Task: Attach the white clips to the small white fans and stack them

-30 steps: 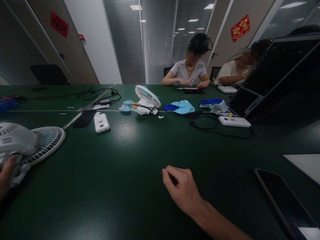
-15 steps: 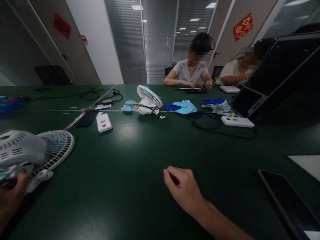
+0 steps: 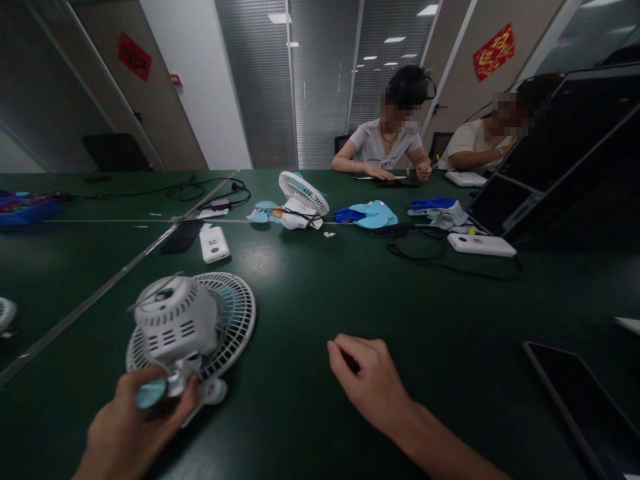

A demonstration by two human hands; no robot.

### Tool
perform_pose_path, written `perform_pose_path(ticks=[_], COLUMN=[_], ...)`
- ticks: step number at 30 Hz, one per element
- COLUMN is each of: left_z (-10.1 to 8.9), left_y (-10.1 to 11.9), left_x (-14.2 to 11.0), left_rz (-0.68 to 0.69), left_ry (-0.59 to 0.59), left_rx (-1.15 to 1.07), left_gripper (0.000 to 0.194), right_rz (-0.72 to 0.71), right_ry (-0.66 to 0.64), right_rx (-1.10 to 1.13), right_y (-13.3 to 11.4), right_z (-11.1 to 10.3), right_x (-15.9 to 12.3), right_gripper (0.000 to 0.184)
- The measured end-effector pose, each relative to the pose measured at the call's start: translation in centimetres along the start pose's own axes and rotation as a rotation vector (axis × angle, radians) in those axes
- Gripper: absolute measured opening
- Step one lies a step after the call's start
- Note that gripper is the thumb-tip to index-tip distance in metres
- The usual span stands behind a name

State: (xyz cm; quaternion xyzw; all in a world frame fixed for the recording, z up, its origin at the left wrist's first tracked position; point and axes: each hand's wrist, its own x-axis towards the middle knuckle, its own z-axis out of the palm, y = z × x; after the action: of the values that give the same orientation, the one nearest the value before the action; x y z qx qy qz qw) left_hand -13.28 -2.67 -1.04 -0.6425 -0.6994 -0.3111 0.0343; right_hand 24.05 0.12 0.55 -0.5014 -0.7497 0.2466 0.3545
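Note:
My left hand (image 3: 131, 427) grips the base of a small white desk fan (image 3: 187, 327) at the lower left, its round grille facing away from me over the green table (image 3: 310, 287). My right hand (image 3: 367, 383) rests on the table at centre bottom, fingers curled loosely with thumb against forefinger; nothing shows in it. The fan sits about a hand's width to the left of my right hand.
A second white fan (image 3: 300, 200) lies mid-table with light blue blades (image 3: 373, 215), blue gloves (image 3: 430, 202), white power banks (image 3: 214, 244) (image 3: 481, 245), a black phone (image 3: 181, 235) and cables. A dark tablet (image 3: 580, 400) lies at right. Two people sit at the far side.
My left hand has carried the white fan from the far left edge toward the middle of the table. My right hand has stayed where it was.

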Motion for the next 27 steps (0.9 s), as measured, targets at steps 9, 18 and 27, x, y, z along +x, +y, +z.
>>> perform_pose_path(ticks=[9, 18, 27], left_z=[6.4, 8.5, 4.2], left_y=[13.7, 16.8, 17.1], left_x=[2.9, 4.0, 2.6], left_rz=[0.544, 0.694, 1.067], left_ry=[-0.202, -0.273, -0.118], left_rx=[-0.437, -0.473, -0.324], left_gripper=[0.016, 0.017, 0.017], right_rz=[-0.244, -0.274, -0.546], right_ry=[-0.017, 0.126, 0.232], right_rx=[-0.034, 0.048, 0.174], right_y=[-0.2, -0.1, -1.2], right_z=[0.0, 0.0, 0.5], right_x=[-0.6, -1.0, -1.0], right_gripper=[0.024, 0.018, 0.039])
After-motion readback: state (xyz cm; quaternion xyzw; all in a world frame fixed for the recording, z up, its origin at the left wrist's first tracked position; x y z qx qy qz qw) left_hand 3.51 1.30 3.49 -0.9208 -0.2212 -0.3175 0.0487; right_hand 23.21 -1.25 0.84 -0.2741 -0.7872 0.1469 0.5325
